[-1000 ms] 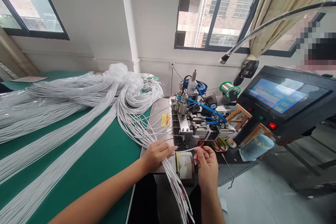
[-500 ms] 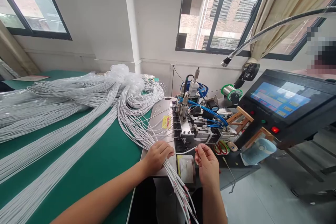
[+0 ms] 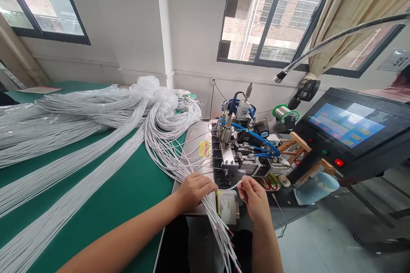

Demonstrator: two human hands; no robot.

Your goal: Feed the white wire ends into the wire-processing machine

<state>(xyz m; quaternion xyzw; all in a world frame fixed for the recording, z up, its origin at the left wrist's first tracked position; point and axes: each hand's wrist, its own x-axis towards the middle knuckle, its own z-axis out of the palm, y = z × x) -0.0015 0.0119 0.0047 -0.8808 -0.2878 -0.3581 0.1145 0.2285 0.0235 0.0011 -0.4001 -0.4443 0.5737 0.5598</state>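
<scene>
My left hand (image 3: 194,189) is closed over a bundle of thin white wires (image 3: 214,222) that hangs down off the metal plate's front edge. One white wire (image 3: 229,187) runs from those fingers to my right hand (image 3: 254,196), which pinches its end. Both hands sit just in front of a small machine (image 3: 241,149) with blue hoses and metal blocks. Several loose wire ends lie across the metal plate (image 3: 192,145) toward the machine.
Long bundles of white wire (image 3: 96,136) and a clear plastic bag cover the green table (image 3: 128,196) at left. A touchscreen control box (image 3: 347,130) stands at right, with a solder spool (image 3: 283,113), a flexible hose, scissors and a blue tape roll (image 3: 317,185).
The view has shifted slightly. My right hand has moved a little toward the left hand, still pinching the single wire; the left hand stays on the bundle.
</scene>
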